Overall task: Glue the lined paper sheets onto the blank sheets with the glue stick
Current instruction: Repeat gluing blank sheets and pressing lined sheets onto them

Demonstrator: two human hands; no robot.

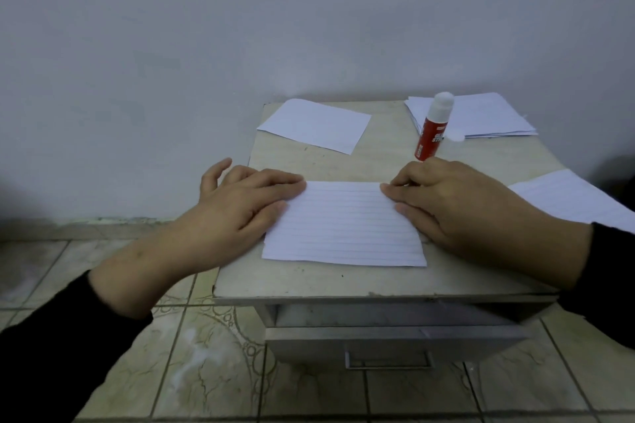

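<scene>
A lined paper sheet (pixel 343 225) lies flat near the front of the small table (pixel 378 280). My left hand (pixel 240 206) presses its left edge with straight fingers. At the sheet's right edge, my right hand (pixel 457 197) presses down with fingers flat. A red glue stick (pixel 432 132) with a white cap stands upright just behind my right hand. A blank white sheet (pixel 314 125) lies at the back left of the table. A stack of sheets (pixel 481 117) sits at the back right, behind the glue stick.
Another lined sheet (pixel 570 197) lies at the table's right edge, partly overhanging. A drawer (pixel 388 342) below the tabletop stands slightly pulled out. The table stands against a plain wall on a tiled floor (pixel 192 354).
</scene>
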